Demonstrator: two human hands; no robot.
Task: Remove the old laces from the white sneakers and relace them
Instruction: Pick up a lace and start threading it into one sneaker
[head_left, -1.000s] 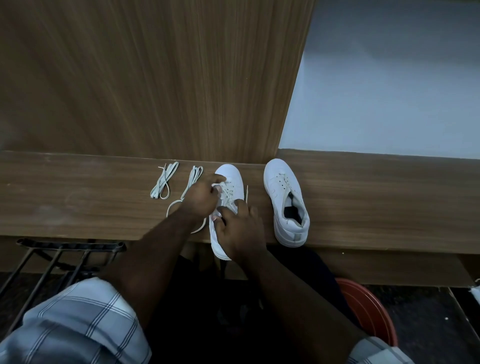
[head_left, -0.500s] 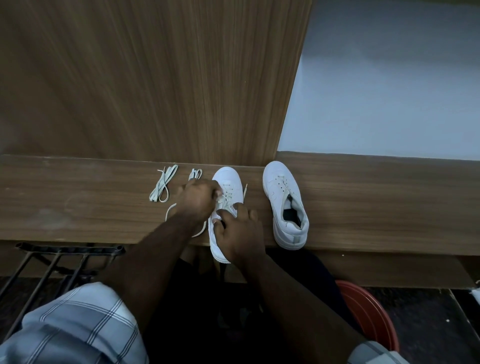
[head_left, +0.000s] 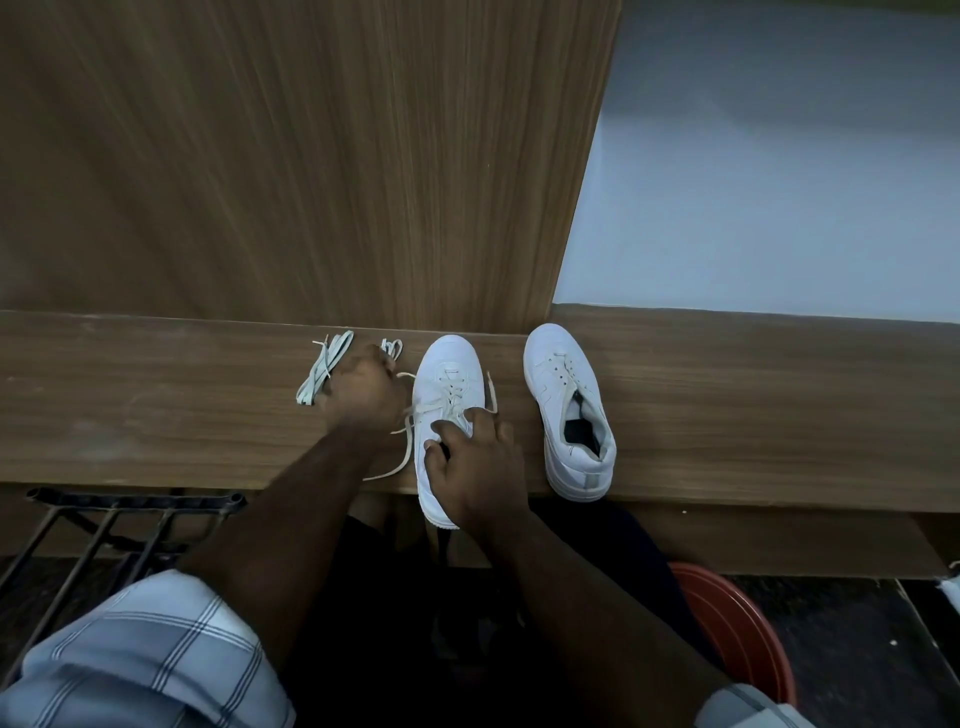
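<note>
Two white sneakers stand on the wooden tabletop (head_left: 156, 415), toes pointing to the far side. The left sneaker (head_left: 447, 384) is near the middle, its heel hanging over the near edge; the right sneaker (head_left: 569, 410) stands apart from it to the right, unlaced, its dark opening showing. The right hand (head_left: 478, 462) rests on the rear part of the left sneaker, fingers curled over the tongue area, its grip holding the shoe down. The left hand (head_left: 363, 389) is just left of the same sneaker, its grip clenched on a lace (head_left: 405, 447) that runs from the eyelets across to the fist and trails down toward the near edge of the tabletop. Farther left lies a folded loose lace (head_left: 322, 371), touching nothing but the tabletop, and the end of another lace bundle (head_left: 392, 345) peeks out beyond the left hand. A red tub (head_left: 737, 634) sits on the floor at lower right.
</note>
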